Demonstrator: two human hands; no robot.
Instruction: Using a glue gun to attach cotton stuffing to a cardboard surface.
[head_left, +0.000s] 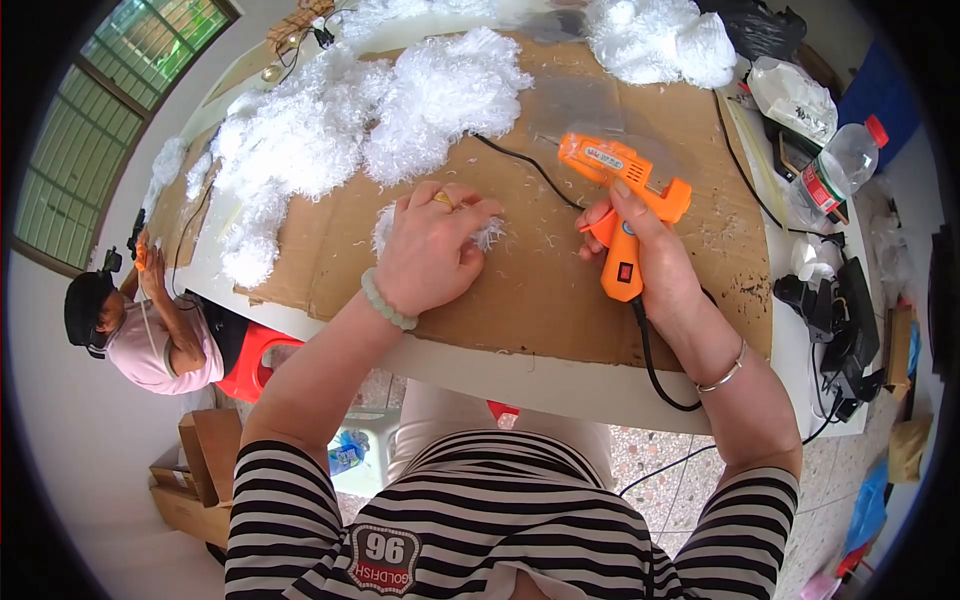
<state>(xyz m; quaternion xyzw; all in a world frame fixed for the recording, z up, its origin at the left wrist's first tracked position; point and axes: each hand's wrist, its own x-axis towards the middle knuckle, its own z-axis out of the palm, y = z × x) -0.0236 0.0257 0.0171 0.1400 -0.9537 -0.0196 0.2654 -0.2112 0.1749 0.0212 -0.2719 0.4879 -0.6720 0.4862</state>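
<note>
Hands at work on the cardboard sheet

Left hand lies curled over a small white fluffy tuft, pressing it onto the brown cardboard sheet that covers the bench. Right hand is closed around the grip of an orange glue gun, nozzle pointing up and left, its black cord dropping over the bench's near edge. Bare cardboard lies open between the hands and toward the near edge. Farther back, heaps of white fluff crowd the sheet's far and left sides. A plastic bottle lies near the right edge. Another person sits at the bench's left end.
</note>
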